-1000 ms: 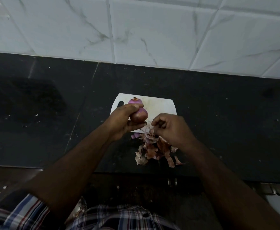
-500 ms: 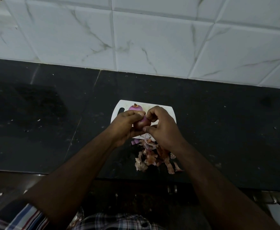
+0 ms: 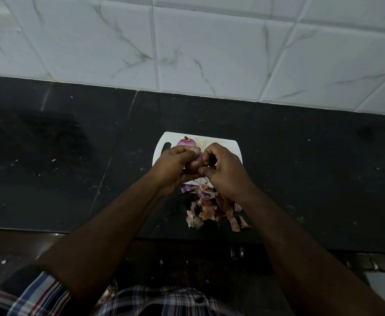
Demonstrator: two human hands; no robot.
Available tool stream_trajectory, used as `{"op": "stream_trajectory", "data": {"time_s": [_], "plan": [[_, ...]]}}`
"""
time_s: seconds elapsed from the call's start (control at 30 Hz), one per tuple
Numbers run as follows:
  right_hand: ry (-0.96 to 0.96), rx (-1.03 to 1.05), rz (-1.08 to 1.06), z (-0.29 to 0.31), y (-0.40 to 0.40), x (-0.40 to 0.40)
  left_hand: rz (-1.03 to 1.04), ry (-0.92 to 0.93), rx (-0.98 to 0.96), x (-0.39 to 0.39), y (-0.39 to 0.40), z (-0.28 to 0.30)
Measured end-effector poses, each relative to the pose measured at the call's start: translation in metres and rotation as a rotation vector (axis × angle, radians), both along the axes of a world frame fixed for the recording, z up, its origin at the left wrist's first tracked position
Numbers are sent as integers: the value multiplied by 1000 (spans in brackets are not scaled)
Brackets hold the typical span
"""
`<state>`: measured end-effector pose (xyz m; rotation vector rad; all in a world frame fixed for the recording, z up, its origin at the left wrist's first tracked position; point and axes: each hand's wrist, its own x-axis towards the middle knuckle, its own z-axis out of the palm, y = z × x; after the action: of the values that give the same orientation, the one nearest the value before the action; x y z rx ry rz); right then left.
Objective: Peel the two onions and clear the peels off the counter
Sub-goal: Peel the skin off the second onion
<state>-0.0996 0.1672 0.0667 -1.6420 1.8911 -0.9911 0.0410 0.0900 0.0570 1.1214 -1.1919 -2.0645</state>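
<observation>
The onion (image 3: 186,142) is purple, on a white board (image 3: 228,145). The counter (image 3: 301,167) is black. The shirt (image 3: 38,295) has blue, red and white checks.

Polished dark stone counter (image 3: 301,169), glossy marbled wall tiles (image 3: 209,49), papery peels (image 3: 212,210).

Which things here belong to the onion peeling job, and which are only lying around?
Job:
- brownish onion in both hands
- peeled purple onion on the board
- pile of brown onion peels
- left hand
- right hand

Around:
- white plastic cutting board
- black stone counter

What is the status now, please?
Left hand and right hand both grip second onion. Peeled onion on cutting board. Peels piled on counter.
</observation>
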Motion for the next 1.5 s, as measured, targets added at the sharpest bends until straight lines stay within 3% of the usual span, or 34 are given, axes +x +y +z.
{"op": "stream_trajectory", "data": {"time_s": [0.33,0.97,1.17,1.4,1.5], "plan": [[-160,-103,-60,-5,1,-3,-13,29,29,2,-2,6],[-89,-16,-14,-2,-7,-12,-37,24,30,-3,-9,6],[-59,-2,-62,-6,-9,-10,-145,57,90,0,-11,8],[-189,46,-52,-6,-6,-18,-298,112,81,13,-25,0],[-227,43,-58,-6,-8,-21,-256,144,59,6,-24,-3]]}}
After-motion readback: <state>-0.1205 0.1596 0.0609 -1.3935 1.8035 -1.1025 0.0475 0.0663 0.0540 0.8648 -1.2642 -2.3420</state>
